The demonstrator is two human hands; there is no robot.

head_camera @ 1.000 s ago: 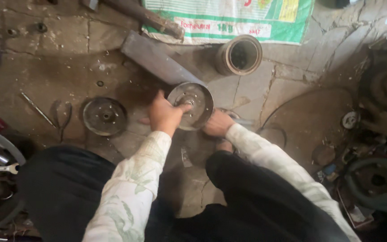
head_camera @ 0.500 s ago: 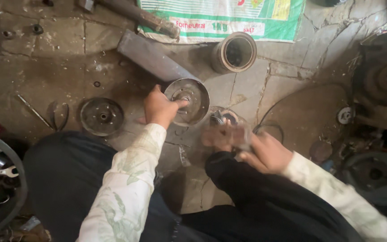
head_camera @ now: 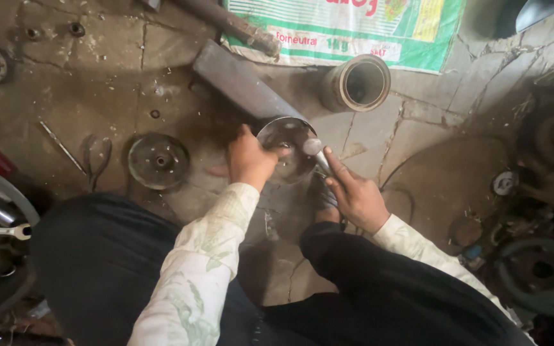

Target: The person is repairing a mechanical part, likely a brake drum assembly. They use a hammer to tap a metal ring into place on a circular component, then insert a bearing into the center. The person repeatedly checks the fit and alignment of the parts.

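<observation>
Though creased, green-white sack (head_camera: pixel 354 29) beyond hands.

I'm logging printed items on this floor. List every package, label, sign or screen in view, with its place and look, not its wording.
Sack: flat on the floor at the top edge, behind the metal cylinder; rectangular, white with green border, yellow panel and red and dark print.
No signs or screens show.

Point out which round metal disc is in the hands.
The shiny disc by the steel bar, gripped by the left hand; the dark disc lies untouched on the floor.
</observation>
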